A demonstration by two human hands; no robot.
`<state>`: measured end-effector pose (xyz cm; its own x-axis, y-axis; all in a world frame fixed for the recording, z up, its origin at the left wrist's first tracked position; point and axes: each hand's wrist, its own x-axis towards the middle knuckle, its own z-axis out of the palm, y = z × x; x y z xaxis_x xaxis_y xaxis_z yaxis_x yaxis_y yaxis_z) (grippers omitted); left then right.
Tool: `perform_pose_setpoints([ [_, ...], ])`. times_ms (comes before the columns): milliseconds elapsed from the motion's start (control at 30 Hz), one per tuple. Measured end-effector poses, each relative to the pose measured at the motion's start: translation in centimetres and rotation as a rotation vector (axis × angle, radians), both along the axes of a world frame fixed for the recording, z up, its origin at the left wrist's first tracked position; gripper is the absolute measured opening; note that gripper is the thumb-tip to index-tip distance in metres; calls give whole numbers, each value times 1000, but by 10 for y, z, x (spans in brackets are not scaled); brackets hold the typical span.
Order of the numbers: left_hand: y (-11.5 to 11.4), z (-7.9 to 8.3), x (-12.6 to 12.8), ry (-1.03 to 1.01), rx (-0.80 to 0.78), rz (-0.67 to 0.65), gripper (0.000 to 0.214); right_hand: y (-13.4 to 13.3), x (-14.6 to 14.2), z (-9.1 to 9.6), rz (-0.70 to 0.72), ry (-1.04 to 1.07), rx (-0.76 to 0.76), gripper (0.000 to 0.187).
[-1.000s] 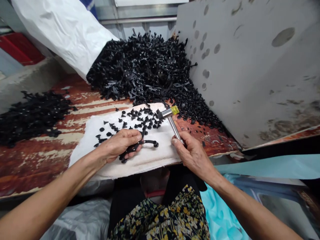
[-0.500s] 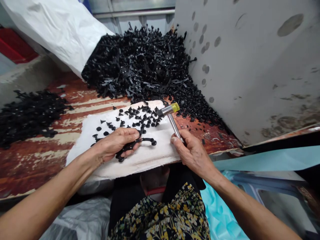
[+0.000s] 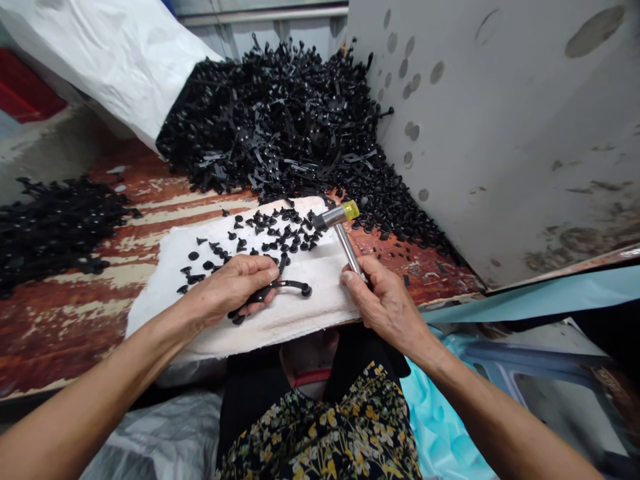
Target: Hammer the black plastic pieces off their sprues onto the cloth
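Where one large, stained grey panel (image 3: 480,147) is stood at the right, one worn red-brown table (image 3: 50,333) is bordered by it. Across the back, one great heap of glossy black strips and studs (image 3: 280,127) is spread, its left side covered by the mouth of one white plastic sack (image 3: 115,73). One rough-edged white cloth (image 3: 320,313) is laid at the front, and one smaller heap of black pieces (image 3: 55,230) is set apart at the left. Judged by the two heaps, far more seems left than done, though whether the smaller one is finished cannot be told.

Above the cloth, slim black strips with round ends (image 3: 294,284) are pinched between thumb and fingers of the left hand (image 3: 237,287); at least two are made out, others being hidden. One metal hammer with a yellow face (image 3: 347,247) is held aslant, apart from the strips, its handle enclosed by the curled fingers of the right hand (image 3: 377,293). Dozens of small black disc-headed studs (image 3: 193,256) are scattered on the cloth, too overlapped to be counted exactly.
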<state>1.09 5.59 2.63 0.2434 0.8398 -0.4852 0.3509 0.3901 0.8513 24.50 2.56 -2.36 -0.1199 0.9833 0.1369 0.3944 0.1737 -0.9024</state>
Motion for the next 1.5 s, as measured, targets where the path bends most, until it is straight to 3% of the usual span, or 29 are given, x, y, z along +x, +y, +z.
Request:
perform_pose_setpoints([
  [333,4,11,5,35,-102,27,32,-2,2,4,67,-58,86,24],
  [633,5,5,2,35,-51,-3,27,3,-8,17,225,-193,438,53],
  [800,6,5,0,11,-92,4,30,7,-8,22,290,-359,411,58],
  [967,6,4,-2,-18,-110,0,29,5,-9,38,175,-254,590,59],
  [1033,6,3,-3,-22,-96,-11,29,6,-9,36,155,-284,576,59],
  [1167,5,0,-3,-3,-84,-10,30,7,-9,30,299,-372,418,55],
  [1300,7,-3,-4,1,-77,-25,29,0,-10,33,144,-185,511,54],
  [1367,8,-3,-3,9,-77,-29,30,-1,-9,32,96,-197,508,54],
  [1433,7,-3,-1,21,-77,-23,30,1,-5,29,232,-283,380,51],
  [1500,4,0,2,22,-89,-18,30,3,0,30,261,-250,252,46],
])
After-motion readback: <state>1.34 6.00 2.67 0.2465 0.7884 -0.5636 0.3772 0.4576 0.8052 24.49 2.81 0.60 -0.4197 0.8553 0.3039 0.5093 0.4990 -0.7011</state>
